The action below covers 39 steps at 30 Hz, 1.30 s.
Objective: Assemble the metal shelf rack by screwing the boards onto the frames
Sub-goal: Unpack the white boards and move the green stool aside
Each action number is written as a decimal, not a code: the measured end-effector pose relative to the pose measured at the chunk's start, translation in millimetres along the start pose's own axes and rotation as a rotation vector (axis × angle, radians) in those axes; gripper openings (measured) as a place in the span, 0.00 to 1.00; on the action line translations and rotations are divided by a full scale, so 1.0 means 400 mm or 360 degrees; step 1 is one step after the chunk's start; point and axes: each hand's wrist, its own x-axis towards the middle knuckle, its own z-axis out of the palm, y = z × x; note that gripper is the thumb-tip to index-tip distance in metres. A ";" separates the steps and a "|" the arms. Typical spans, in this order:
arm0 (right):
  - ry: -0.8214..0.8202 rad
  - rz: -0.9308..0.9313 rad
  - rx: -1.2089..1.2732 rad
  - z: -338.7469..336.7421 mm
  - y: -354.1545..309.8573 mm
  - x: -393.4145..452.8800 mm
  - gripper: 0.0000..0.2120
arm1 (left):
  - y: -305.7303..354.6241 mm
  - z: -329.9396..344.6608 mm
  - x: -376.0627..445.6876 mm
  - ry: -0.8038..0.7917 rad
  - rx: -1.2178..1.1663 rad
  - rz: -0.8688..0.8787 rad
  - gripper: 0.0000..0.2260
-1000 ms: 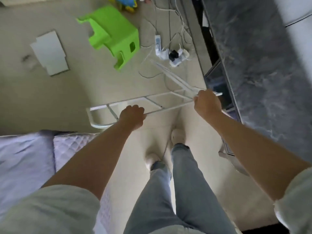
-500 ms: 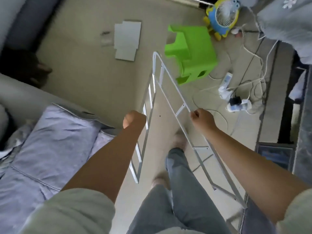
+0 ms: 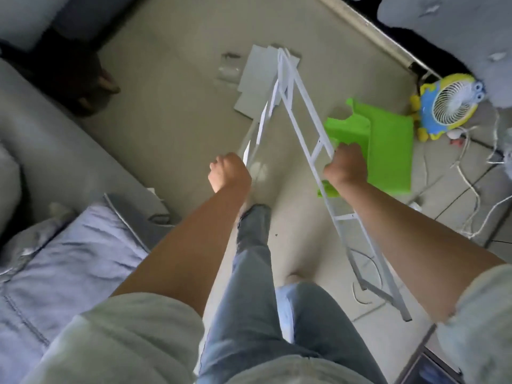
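Assembly looks barely begun: left hand [image 3: 229,173] and right hand [image 3: 345,169] each grip one bare white frame [image 3: 304,106] above the floor, while the boards [image 3: 256,79] lie unattached beyond, no screws driven.

- Soft, even daylight; only faint shadows on the floor [image 3: 171,112].
- Motion blur smears the left white frame [image 3: 259,134] and the picture's edges.
- Wide-angle bending at the corners.

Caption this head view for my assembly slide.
Left hand and right hand each grip a white metal ladder-style frame above the floor.
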 end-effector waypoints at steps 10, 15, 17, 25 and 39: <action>-0.0016 -0.0210 -0.0263 -0.100 -0.272 0.350 0.14 | 0.118 -0.180 0.419 -0.0066 0.0178 -0.0120 0.13; -0.0179 -0.0220 -0.0197 -0.141 -0.337 0.570 0.15 | 0.202 -0.238 0.638 -0.0147 0.0265 -0.0142 0.14; -0.0262 -0.0218 -0.0159 -0.153 -0.361 0.667 0.15 | 0.237 -0.249 0.731 -0.0171 0.0278 -0.0154 0.15; -0.0270 -0.0142 -0.0185 -0.112 -0.410 1.011 0.13 | 0.386 -0.170 1.110 -0.0320 0.0099 -0.0086 0.13; -0.0354 -0.0175 -0.0149 0.293 -0.452 1.425 0.16 | 0.433 0.265 1.648 -0.0938 0.0197 0.0143 0.13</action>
